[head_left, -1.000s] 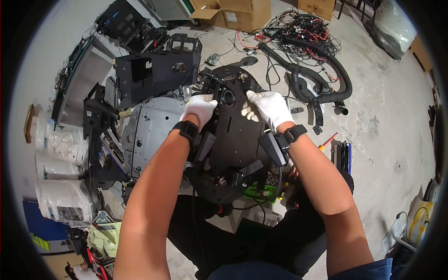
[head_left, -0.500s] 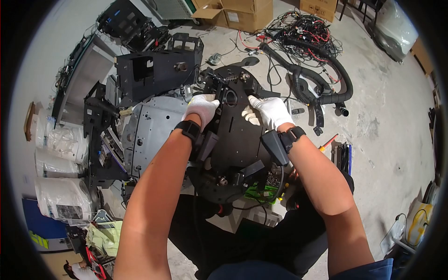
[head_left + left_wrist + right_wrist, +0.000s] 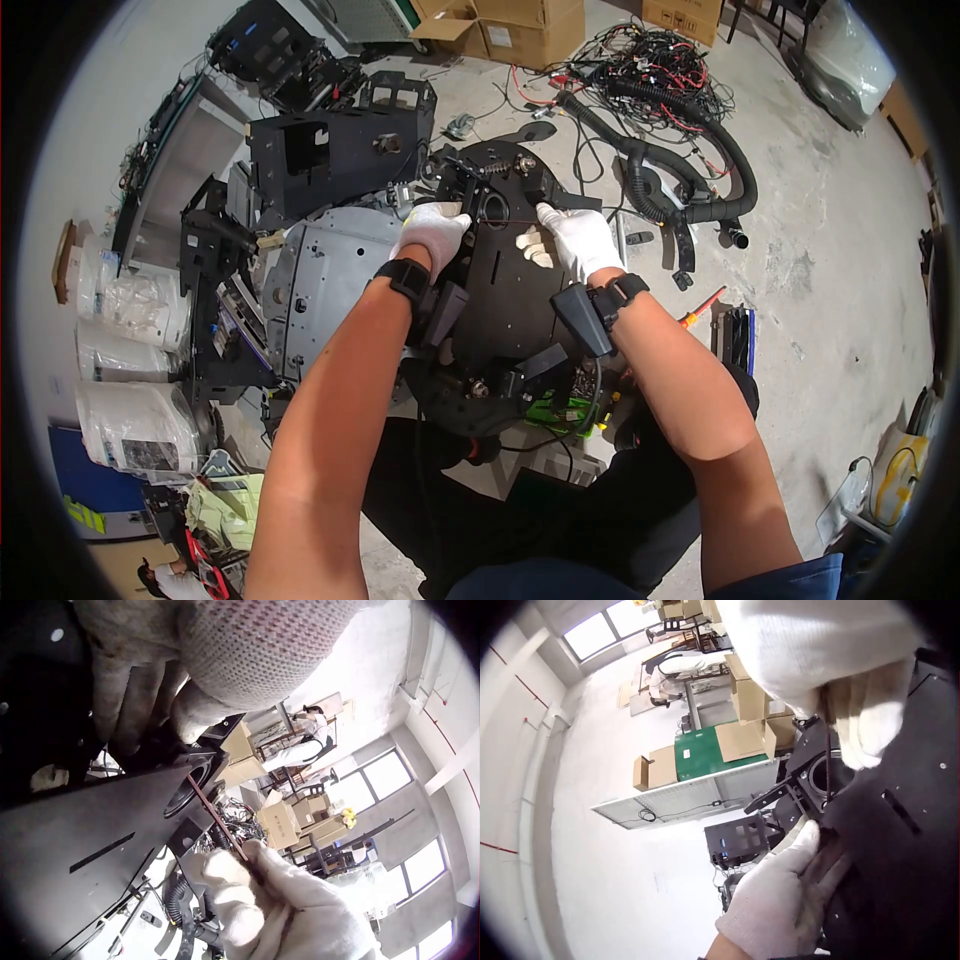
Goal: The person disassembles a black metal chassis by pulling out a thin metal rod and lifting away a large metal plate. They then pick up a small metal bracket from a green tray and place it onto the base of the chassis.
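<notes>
My gloved right hand [image 3: 583, 238] pinches a thin reddish-brown rod [image 3: 215, 815] between thumb and forefinger, the other fingers curled. The rod crosses the round opening [image 3: 827, 777] in the large black plate [image 3: 505, 300], its far end near a small black bracket. At the left of that opening, my gloved left hand [image 3: 432, 235] grips the bracket's edge; in the right wrist view the left thumb lies along it and the fingers [image 3: 821, 889] go behind. What the left fingertips touch is partly hidden. The plate belongs to a black machine base between the person's legs.
A grey metal plate [image 3: 345, 285] and black housing [image 3: 350, 150] lie to the left. Tangled wires [image 3: 660, 70], corrugated hose [image 3: 735, 160] and an orange-handled screwdriver [image 3: 703, 306] lie to the right. Cardboard boxes [image 3: 530, 35] stand behind; a green tray [image 3: 560, 415] is near the knees.
My right hand has shifted slightly, its wrist drawing a little to the left, and the thin rod now shows across the opening. My left hand has hardly moved.
</notes>
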{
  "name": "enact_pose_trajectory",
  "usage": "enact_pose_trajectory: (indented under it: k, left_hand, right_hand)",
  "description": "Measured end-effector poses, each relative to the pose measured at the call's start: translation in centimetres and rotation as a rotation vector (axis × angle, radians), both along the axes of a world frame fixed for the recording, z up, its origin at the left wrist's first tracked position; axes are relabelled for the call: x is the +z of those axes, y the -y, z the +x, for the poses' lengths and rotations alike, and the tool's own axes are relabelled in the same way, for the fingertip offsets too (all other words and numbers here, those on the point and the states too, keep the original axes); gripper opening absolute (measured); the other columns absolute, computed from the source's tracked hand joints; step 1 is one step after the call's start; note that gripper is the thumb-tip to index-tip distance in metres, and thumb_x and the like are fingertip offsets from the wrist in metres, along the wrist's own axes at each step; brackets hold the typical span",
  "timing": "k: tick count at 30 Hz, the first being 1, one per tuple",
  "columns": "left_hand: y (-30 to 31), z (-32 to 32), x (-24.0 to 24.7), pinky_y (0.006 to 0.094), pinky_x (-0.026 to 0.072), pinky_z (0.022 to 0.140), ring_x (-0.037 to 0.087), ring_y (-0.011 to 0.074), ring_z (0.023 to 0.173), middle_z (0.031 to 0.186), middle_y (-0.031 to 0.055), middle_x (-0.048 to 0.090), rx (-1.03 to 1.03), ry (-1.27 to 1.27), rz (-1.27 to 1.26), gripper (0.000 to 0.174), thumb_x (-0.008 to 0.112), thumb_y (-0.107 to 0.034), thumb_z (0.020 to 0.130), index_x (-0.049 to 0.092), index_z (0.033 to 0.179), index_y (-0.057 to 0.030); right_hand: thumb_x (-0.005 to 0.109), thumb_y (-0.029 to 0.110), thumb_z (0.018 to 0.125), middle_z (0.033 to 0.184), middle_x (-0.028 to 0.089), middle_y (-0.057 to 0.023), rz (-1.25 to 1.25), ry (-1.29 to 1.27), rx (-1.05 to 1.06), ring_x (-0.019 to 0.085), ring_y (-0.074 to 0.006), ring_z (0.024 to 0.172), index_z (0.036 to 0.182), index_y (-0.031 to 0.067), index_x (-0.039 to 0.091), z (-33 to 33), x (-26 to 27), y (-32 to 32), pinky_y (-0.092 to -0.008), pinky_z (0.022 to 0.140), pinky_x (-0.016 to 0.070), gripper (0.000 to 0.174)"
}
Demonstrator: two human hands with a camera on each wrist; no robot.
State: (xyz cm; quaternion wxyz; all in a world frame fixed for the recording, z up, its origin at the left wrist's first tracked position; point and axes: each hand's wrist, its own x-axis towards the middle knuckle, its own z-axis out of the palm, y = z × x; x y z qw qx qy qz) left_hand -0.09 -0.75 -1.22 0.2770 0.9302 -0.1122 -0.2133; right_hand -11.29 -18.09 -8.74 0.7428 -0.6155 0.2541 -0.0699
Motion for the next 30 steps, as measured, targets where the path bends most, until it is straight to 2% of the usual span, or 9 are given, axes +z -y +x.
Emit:
enact_pose_trajectory:
  k: [3,5,9,12,14,16,22,26,30]
  left_hand:
    - [-0.1,0.2,-0.4,0.0272,0.0456,0.084,0.062,0.0162,0.094,0.107,0.0087,0.068,-0.008,0.003,0.004,0.035,0.059,-0.02,0.087,0.063,0.116,-0.0017]
    - [-0.1,0.2,-0.4,0.0272,0.0456,0.084,0.062,0.0164,0.095,0.107,0.0091,0.068,-0.009,0.023,-0.005,0.035,0.059,-0.02,0.087,0.063,0.116,-0.0018]
    - [0.2,-0.4,0.7,0.0292,0.0456,0.087,0.063,0.0196,0.098,0.11,0.0112,0.067,0.012,0.0,0.07,0.036,0.059,-0.021,0.086,0.063,0.117,-0.002]
    - [0.6,-1.4,2.2,0.0301,0.0455,0.088,0.062,0.0209,0.099,0.112,0.0121,0.066,-0.01,0.029,0.102,0.037,0.059,-0.022,0.086,0.062,0.118,-0.0018]
    - [0.7,-1.4,2.3,0.0302,0.0454,0.088,0.062,0.0212,0.099,0.112,0.0122,0.066,-0.03,0.054,0.148,0.038,0.059,-0.022,0.086,0.061,0.119,-0.0015]
    - [0.1,-0.2,0.6,0.0299,0.0451,0.089,0.062,0.0215,0.101,0.114,0.0129,0.065,-0.023,0.045,0.098,0.041,0.06,-0.023,0.086,0.06,0.121,-0.001]
    - [-0.1,-0.4,1.2,0.0379,0.0435,0.095,0.055,0.0339,0.115,0.122,0.0195,0.059,-0.033,-0.04,0.094,0.049,0.06,-0.033,0.086,0.057,0.121,-0.0003]
    - [-0.2,0.1,0.6,0.0378,0.0439,0.094,0.056,0.0345,0.114,0.121,0.021,0.059,-0.059,-0.003,0.106,0.051,0.06,-0.034,0.086,0.056,0.122,0.0017]
    - [0.1,0.1,0.5,0.0336,0.0444,0.092,0.059,0.0285,0.108,0.118,0.0178,0.062,-0.024,-0.023,0.104,0.047,0.06,-0.029,0.086,0.057,0.122,0.0011]
  right_hand:
    - [0.053,0.02,0.094,0.072,0.068,-0.0158,-0.187,-0.023,0.009,0.065,-0.0187,0.058,0.087,-0.0051,0.062,-0.9,2.1,-0.2,-0.0262,0.053,0.0522,0.028]
    - [0.053,0.019,0.094,0.073,0.068,-0.0155,0.329,-0.057,-0.036,0.064,-0.0172,0.058,0.088,-0.0051,0.062,-1.2,4.0,-0.7,-0.0264,0.054,0.0513,0.026]
    - [0.053,0.018,0.094,0.075,0.068,-0.0139,0.423,-0.024,-0.06,0.064,-0.0146,0.058,0.091,-0.0069,0.059,-0.7,4.4,-0.7,-0.0259,0.054,0.0506,0.026]
    - [0.052,0.017,0.094,0.076,0.067,-0.0151,-0.071,0.059,-0.011,0.065,-0.0211,0.059,0.097,-0.0037,0.055,-1.1,6.2,-1.1,-0.0314,0.056,0.052,0.022]
    - [0.05,0.019,0.094,0.079,0.066,-0.0181,-0.821,0.208,-0.015,0.065,-0.0321,0.067,0.101,0.002,0.056,-1.8,8.0,-1.9,-0.0392,0.061,0.0513,0.019]
    - [0.049,0.021,0.093,0.083,0.063,-0.0205,-0.912,0.282,0.002,0.061,-0.0393,0.076,0.098,0.0066,0.06,-1.8,7.4,-1.8,-0.0446,0.067,0.0488,0.019]
    - [0.056,0.026,0.089,0.081,0.065,-0.0163,-1.194,0.166,0.201,0.063,-0.0346,0.073,0.083,0.008,0.065,-3.1,8.2,0.1,-0.0428,0.064,0.0487,0.021]
    - [0.055,0.023,0.089,0.075,0.065,-0.0144,-1.484,0.237,0.256,0.064,-0.0319,0.074,0.09,0.008,0.066,-3.7,8.5,-0.3,-0.0407,0.064,0.0488,0.019]
    - [0.058,0.026,0.089,0.074,0.065,-0.0133,-0.896,0.5,0.111,0.063,-0.0267,0.068,0.091,0.0068,0.068,-2.3,5.4,-0.9,-0.0347,0.062,0.049,0.022]
